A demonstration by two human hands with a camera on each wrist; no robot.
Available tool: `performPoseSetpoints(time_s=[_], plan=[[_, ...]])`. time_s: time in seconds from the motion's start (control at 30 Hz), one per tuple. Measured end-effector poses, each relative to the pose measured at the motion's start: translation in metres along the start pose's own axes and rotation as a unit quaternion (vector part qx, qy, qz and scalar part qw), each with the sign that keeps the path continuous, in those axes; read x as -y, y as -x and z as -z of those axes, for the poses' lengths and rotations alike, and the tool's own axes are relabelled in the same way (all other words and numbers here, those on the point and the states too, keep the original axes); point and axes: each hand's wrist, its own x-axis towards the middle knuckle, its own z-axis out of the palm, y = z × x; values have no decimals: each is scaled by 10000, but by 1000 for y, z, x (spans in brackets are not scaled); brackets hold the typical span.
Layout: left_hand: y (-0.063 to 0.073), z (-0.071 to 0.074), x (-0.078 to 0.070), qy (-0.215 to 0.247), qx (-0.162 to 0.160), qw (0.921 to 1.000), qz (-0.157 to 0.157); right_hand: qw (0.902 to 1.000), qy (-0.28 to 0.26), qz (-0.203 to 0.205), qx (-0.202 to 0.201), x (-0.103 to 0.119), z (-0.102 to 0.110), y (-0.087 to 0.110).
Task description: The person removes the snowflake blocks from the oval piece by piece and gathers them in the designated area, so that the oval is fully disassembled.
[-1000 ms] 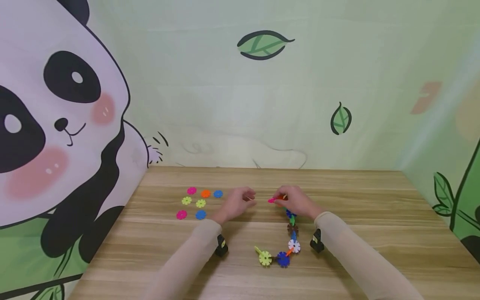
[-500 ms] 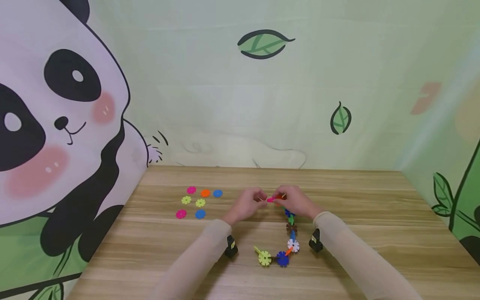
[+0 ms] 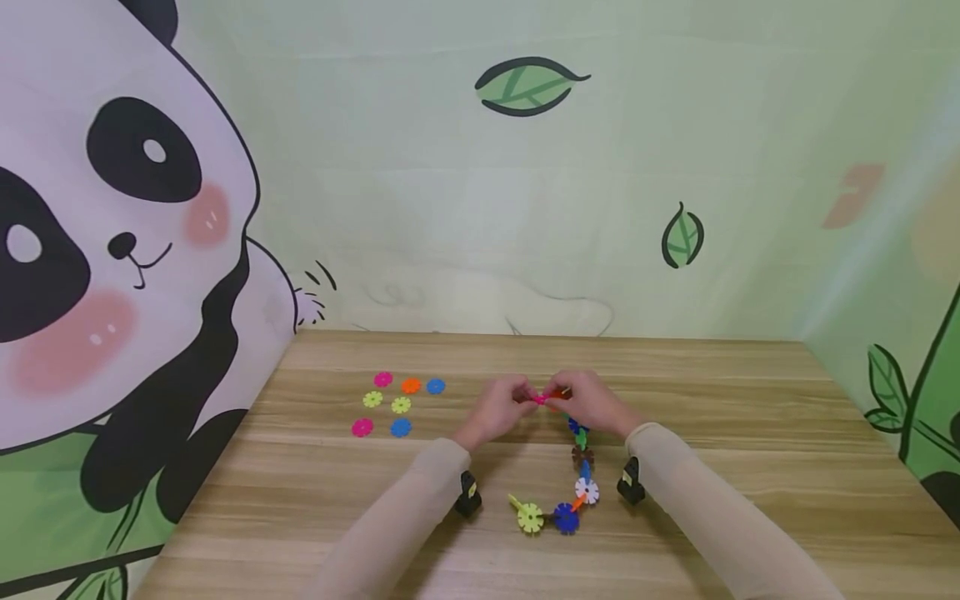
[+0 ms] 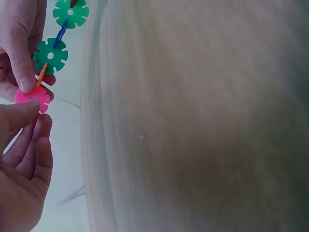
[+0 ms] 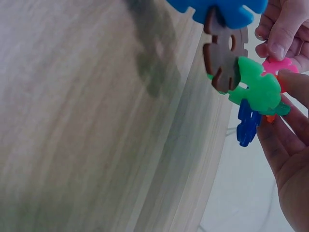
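Observation:
Both hands meet above the far middle of the table at the end of a chain of notched plastic snowflake discs. My left hand (image 3: 498,410) pinches a pink disc (image 4: 25,98) between thumb and fingers. My right hand (image 3: 596,404) pinches the chain where this pink disc joins an orange disc (image 4: 42,72). Beyond the orange one come a teal disc (image 4: 50,57), a dark blue one (image 5: 247,123) and a green one (image 5: 258,87). In the head view the chain runs toward me past a brown disc (image 3: 582,456) and a white disc (image 3: 587,492), then curves left to a yellow-green disc (image 3: 530,518).
Left of the hands, several loose discs lie flat on the wooden table (image 3: 712,500): pink (image 3: 362,427), yellow-green (image 3: 401,405), orange (image 3: 411,386) and blue (image 3: 401,427). A printed cloth backdrop (image 3: 420,208) rises behind the table's far edge.
My left hand has moved right, across a gap, until its fingers reach the pink disc at the right hand. The right hand has stayed nearly still. The loose discs have not moved.

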Motion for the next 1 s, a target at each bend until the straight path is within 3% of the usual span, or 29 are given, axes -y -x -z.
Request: performPoseSetpoints(time_s=[0.27, 0.77, 1.0], plan=[[0, -4, 1, -30, -205, 9998, -10, 10000, 25, 54, -33, -2, 0, 1], [1, -5, 5, 98, -444, 9987, 220, 9990, -268, -342, 109, -7, 0, 7], [2, -2, 3, 97, -431, 9987, 260, 9989, -8, -467, 91, -5, 2, 9]])
